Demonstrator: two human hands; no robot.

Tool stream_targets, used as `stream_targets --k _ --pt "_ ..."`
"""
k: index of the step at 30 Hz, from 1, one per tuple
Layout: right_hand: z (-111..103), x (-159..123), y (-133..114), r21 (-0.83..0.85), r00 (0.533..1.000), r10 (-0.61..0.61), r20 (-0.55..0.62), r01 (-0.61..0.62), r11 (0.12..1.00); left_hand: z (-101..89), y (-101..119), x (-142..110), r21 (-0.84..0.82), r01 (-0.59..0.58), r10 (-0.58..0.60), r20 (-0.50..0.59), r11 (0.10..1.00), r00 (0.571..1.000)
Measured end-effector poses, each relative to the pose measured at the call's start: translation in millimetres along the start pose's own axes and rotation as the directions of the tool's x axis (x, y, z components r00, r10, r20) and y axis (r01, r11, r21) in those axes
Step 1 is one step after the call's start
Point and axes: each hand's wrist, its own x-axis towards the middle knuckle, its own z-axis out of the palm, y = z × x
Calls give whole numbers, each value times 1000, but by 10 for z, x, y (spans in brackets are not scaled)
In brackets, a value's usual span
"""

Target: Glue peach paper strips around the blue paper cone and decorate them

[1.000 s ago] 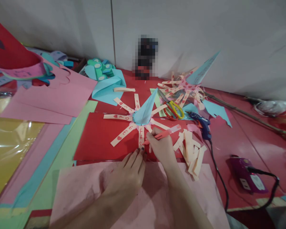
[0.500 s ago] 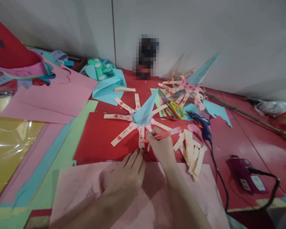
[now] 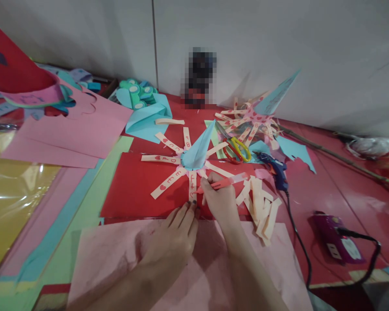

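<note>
My right hand grips a pink-red marker, its tip on a cream paper strip that bears red letters and part of a heart. My left hand lies flat, fingers stretched out, its fingertips pressing the near end of that strip. The strip is one of several fanning out from the base of a light blue paper cone. Letters and hearts mark the strips on the left; those on the right look plain. Beneath them is a red sheet.
Loose cream strips are piled right of my hand. Beyond lie scissors, a corded glue gun and a second blue cone with strips. A purple power socket is at right, pink sheets at left.
The marker tip has shifted very slightly on the strip, and the red heart outline shows a little more. My left hand stays in place.
</note>
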Motion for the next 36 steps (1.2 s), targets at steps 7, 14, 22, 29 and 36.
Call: stream_targets --k 7,14,22,29,36 --pt "-6 16 -6 -73 999 -39 -15 38 997 6 -16 7 33 -2 2 -5 999 1000" --pt "0 14 -10 -29 1000 -12 17 13 999 -10 -18 21 31 -7 8 -32 999 999" --pt "7 11 -1 92 994 46 97 -55 994 1 -13 17 37 6 -4 -38 999 999" --pt "-13 -3 -26 178 994 30 107 -49 983 19 -5 4 45 -2 3 -40 999 999" --pt "16 -13 -27 174 994 28 106 -46 984 16 -5 12 22 -1 3 -55 1000 998"
